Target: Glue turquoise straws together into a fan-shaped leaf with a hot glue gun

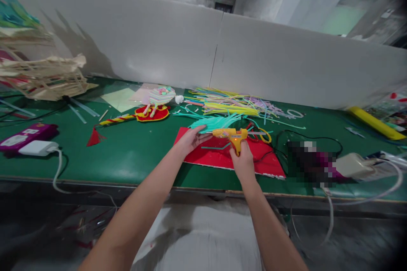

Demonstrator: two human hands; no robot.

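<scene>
My right hand (244, 159) is wrapped round the handle of a yellow hot glue gun (226, 133), whose small orange light is lit. A glue stick sticks out of its back, and the nozzle points left. Right at the nozzle is my left hand (192, 139), thumb and fingers curled together; whatever they pinch is too small to make out. Just behind it lies a fanned bundle of teal pipe cleaners (219, 122). Under both hands is a red board (267, 161), with a bent teal piece on it. Scissors with yellow-and-red handles (265, 136) lie by the glue gun.
Many coloured pipe cleaners (229, 103) are piled at the back. To the left are a striped craft piece (162, 96), a red tasselled ornament (127, 118), a wooden stick model (44, 78) and a purple power strip (28, 135). A black cord (318, 136) and white charger (352, 165) lie right.
</scene>
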